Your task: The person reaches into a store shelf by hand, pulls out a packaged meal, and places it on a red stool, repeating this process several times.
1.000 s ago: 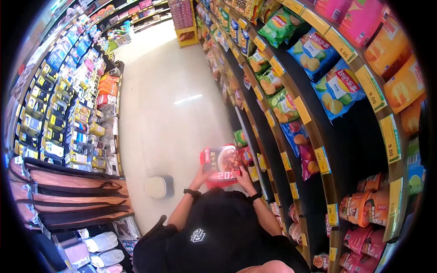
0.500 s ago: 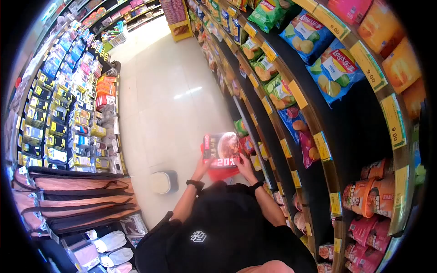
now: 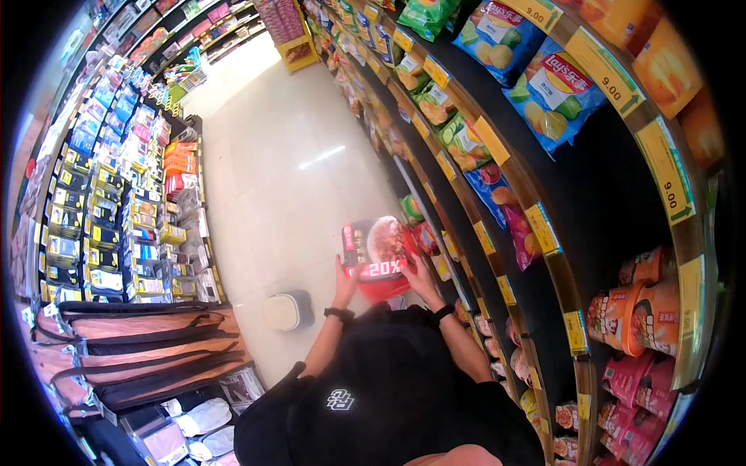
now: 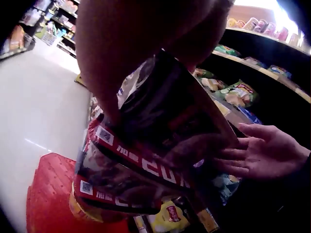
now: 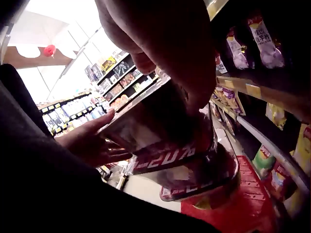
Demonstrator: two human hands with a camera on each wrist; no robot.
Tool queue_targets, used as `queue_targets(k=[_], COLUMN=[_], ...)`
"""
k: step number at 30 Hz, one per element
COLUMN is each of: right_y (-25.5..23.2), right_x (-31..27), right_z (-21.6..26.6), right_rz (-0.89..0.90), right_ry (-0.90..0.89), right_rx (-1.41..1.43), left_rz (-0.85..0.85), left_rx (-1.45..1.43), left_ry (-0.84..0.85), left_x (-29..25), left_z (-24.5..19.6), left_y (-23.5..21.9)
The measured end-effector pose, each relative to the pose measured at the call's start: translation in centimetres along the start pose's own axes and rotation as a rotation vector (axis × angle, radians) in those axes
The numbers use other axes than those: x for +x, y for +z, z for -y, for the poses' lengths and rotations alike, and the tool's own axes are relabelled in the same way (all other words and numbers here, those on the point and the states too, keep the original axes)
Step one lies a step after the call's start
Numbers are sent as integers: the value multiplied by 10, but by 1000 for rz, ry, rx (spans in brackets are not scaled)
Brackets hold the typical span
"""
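A black-and-red boxed meal [image 3: 364, 247], with a bowl of food and "20%" printed on it, is held in front of the body. My left hand [image 3: 345, 283] grips its left side, and my right hand [image 3: 421, 278] grips the right side. In the right wrist view the left thumb lies along the upper edge with the fingers lower down. A second matching boxed meal [image 4: 116, 196] shows directly beneath the first in the left wrist view. Under both is a red ribbed plastic surface [image 4: 48, 194]. The near hand's fingertips are partly in shadow in each wrist view.
Close on the right runs a shelf with chip bags [image 3: 556, 97], yellow price tags and tubs of instant food [image 3: 618, 318]. Racks of packaged goods [image 3: 93, 225] and hanging bags [image 3: 148, 334] line the left. A cream-topped round stool or bin [image 3: 281, 312] stands on the aisle floor [image 3: 264, 171].
The boxed meal and both hands have shifted a little forward, away from the body, and more red shows below it. The head view has turned slightly. The grip stays the same.
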State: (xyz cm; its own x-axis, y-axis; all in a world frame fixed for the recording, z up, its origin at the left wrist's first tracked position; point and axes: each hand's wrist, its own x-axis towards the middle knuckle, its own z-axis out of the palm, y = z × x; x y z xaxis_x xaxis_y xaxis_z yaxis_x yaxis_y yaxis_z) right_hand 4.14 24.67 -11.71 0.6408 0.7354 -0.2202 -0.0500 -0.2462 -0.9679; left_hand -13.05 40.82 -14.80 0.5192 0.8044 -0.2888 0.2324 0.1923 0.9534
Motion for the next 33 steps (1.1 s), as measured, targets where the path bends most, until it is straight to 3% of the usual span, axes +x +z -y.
queue_targets(k=[4, 7, 10, 14, 17, 20, 22, 23, 24, 25, 28, 29, 31, 33], right_y=[-10, -21, -45, -75, -103, -133, -153, -160, -171, -187, -241, -259, -286, -302], right_x=[-7, -16, -35, -73, -110, -153, -186, -202, -214, -227, -276, -302, -352, -392], right_z=[-16, -22, -5, 29, 32, 40, 87, 99, 96, 92, 60, 39, -1, -52], right_rz=[-67, -96, -84, -137, -187, -307, -410, -494, -574, -656, -933, -999, -1107, -1240], right_ry=[-5, -27, -21, -48, -7, -60, -107, -6, -21, -38, -21, 148, 444, 456], right_rx=[-22, 10, 37, 12, -23, -65, -218, -73, -115, -158, -333, -402, -538, -517], left_rz=[-96, -380, -400, -258, -138, 203, 419, 535, 648, 688, 1108, 1187, 1257, 1279], left_rx=[46, 384, 327, 325, 335, 280, 209, 210, 211, 394, 373, 361, 447, 420], left_ry=[20, 252, 419, 484, 575, 577, 543, 507, 474, 709, 653, 729, 810, 912], left_x=[-6, -19, -27, -41, -53, -68, -89, -97, -101, -102, -115, -124, -144, -161], left_z=[-14, -29, -58, -87, -89, -83, -114, -123, -128, -129, -136, -148, -153, -159], left_y=[4, 17, 33, 65, 100, 132, 156, 166, 175, 184, 223, 239, 272, 313])
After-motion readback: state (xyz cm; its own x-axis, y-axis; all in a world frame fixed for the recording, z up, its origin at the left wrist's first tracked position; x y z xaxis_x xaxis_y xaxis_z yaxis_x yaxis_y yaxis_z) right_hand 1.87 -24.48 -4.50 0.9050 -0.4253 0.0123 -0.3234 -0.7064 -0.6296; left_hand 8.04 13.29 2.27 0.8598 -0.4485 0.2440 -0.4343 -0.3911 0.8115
